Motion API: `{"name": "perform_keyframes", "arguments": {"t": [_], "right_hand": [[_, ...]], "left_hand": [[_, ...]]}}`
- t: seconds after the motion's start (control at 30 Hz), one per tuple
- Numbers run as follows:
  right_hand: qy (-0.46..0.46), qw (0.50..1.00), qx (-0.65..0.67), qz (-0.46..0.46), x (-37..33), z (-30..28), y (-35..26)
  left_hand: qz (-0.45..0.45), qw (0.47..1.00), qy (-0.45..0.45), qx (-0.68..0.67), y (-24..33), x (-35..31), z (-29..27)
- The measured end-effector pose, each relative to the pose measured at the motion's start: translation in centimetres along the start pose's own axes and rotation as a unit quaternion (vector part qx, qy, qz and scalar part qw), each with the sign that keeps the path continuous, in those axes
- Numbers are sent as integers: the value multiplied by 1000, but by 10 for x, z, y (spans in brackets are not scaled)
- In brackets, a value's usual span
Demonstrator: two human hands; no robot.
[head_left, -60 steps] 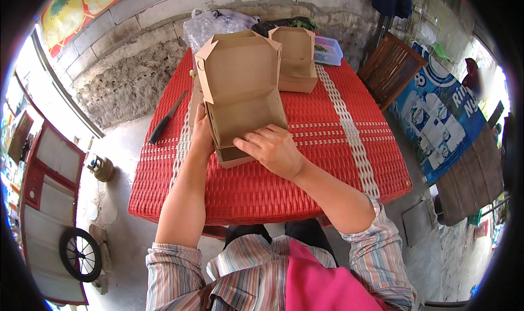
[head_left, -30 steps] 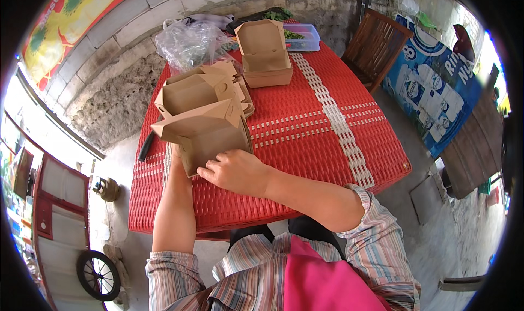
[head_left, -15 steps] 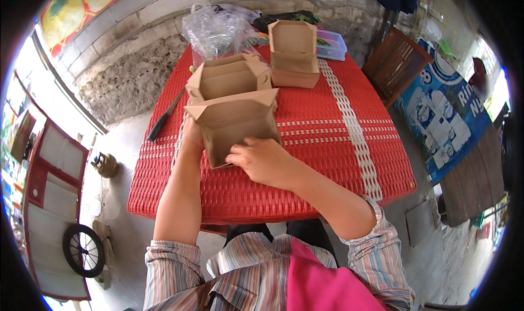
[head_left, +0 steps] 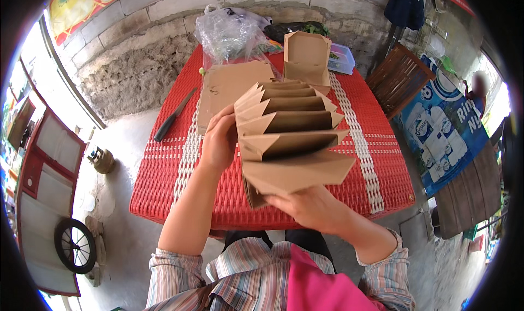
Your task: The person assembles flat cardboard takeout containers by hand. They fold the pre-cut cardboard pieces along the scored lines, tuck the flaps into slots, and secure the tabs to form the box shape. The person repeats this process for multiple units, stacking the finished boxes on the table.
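A nested stack of open brown cardboard food boxes [head_left: 295, 147] is between my hands above the table, tilted so the folded flaps fan toward me. My left hand [head_left: 219, 139] is pressed against the stack's left side, its fingers partly hidden behind the cardboard. Under the near end, my right hand [head_left: 311, 206] grips the lowest edge of the closest box. Behind the stack lies a flat-topped brown cardboard piece [head_left: 224, 87], partly covered by it. One separate open box [head_left: 307, 57] with a raised lid stands farther back, just right of centre.
The table has a red and white woven cover [head_left: 158, 188]. On its left lies a dark-handled knife [head_left: 172, 120]. A clear plastic bag [head_left: 229, 35] and a translucent tub [head_left: 341, 60] stand at the back. A wooden chair [head_left: 400, 76] is to the right.
The stack has been lifted and shifted right, and its boxes now spread apart toward me. The flat-topped cardboard behind it has come into view. My right hand has moved underneath the near end.
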State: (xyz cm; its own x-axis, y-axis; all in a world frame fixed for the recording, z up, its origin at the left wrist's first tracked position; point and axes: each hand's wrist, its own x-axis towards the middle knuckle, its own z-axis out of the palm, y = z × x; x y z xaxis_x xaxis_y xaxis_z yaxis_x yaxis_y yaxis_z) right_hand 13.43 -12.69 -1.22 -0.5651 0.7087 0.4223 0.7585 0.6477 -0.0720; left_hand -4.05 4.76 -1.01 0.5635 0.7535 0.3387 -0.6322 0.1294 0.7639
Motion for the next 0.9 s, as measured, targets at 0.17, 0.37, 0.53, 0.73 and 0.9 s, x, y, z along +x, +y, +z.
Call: {"name": "perform_keyframes", "arguments": {"t": [0.17, 0.37, 0.53, 0.73, 0.9], "right_hand": [[-46, 996, 72, 27, -23, -7, -13], [-83, 995, 31, 50, -12, -11, -3], [-145, 983, 100, 56, 1, -12, 11], [-229, 949, 179, 125, 17, -24, 22], [-179, 952, 217, 120, 14, -31, 22]], "left_hand": [[18, 998, 62, 16, -14, -29, 17], [-54, 976, 209, 14, -24, -24, 23], [-92, 973, 207, 53, -31, -23, -9], [-137, 973, 184, 24, -35, -60, 1], [-26, 966, 79, 243, -42, -92, 41]]}}
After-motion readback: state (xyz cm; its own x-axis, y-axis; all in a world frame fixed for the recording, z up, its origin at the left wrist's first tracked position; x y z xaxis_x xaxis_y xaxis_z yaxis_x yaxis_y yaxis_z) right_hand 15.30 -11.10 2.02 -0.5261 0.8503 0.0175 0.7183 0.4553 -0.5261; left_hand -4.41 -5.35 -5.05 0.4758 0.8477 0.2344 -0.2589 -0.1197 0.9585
